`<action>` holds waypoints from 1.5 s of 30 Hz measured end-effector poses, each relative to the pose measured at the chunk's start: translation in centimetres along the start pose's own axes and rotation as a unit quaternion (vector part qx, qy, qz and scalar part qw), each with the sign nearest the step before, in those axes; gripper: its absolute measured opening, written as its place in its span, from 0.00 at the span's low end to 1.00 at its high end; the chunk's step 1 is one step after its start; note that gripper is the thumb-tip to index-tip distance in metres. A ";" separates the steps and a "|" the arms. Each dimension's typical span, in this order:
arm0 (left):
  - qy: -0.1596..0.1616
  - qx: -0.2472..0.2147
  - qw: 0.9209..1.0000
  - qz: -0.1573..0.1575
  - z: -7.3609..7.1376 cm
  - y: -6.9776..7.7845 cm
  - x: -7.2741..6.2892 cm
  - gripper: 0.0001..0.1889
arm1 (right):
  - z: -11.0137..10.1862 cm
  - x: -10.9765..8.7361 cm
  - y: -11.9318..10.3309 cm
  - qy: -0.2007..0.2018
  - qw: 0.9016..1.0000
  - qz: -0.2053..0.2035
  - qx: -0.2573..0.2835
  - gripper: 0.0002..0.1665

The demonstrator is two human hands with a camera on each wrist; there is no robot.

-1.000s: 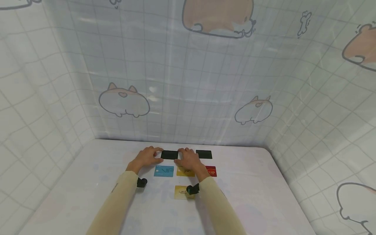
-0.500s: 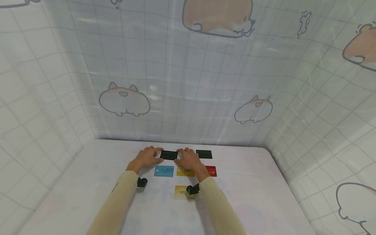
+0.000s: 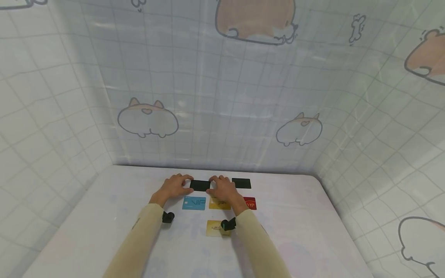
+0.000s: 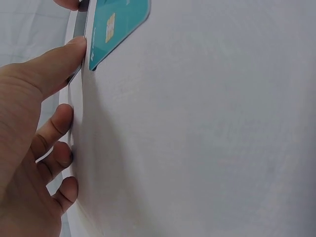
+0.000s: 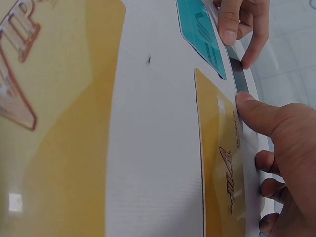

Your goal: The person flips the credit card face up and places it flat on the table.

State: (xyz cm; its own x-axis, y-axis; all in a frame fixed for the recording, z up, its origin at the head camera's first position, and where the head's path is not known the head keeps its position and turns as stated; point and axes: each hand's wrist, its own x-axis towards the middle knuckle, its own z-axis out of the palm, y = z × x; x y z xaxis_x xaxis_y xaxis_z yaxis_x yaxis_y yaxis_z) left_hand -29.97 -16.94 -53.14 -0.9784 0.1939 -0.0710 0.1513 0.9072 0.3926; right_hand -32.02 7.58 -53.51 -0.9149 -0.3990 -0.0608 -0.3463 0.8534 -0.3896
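Observation:
A black card point(image 3: 200, 185) lies near the far side of the table between both hands. My left hand point(image 3: 172, 185) pinches its left end, thumb at the near corner and forefinger at the far one. At the right end, my right hand point(image 3: 223, 188) does the same. From the right wrist, the card point(image 5: 238, 74) shows as a thin dark strip between the two thumbs. Just in front of it lie a blue VIP card point(image 3: 194, 203) and a gold card point(image 3: 219, 204), the gold one partly covered by my right hand.
A second black card point(image 3: 241, 183) lies right of my right hand. A red VIP card point(image 3: 250, 203) is partly hidden behind the right wrist. Closer in, another gold card point(image 3: 213, 228) sits under the right wrist camera. Patterned curtain walls point(image 3: 222, 96) enclose the white table point(image 3: 295, 224).
The black card between my hands has slid slightly toward me, closer to the row of coloured cards. Both hands keep nearly the same place, and the other cards stay put.

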 end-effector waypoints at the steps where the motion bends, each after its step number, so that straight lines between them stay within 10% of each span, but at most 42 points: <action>1: 0.002 -0.002 1.000 0.002 0.0 0.0 -0.1 0.28 | 0.0 -0.1 0.0 0.001 1.000 -0.001 0.003 0.31; 45: 0.014 -0.034 0.999 0.009 0.2 -0.3 -0.5 0.32 | 0.2 -0.5 0.0 0.000 1.000 -0.004 0.030 0.30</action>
State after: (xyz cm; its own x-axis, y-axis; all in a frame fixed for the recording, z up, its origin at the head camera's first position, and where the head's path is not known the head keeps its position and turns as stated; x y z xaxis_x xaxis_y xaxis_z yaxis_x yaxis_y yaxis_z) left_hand -29.48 -17.26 -53.38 -0.9794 0.1983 -0.0376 0.1600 0.8763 0.4544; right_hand -31.55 7.73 -53.65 -0.9119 -0.4064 -0.0579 -0.3412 0.8287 -0.4436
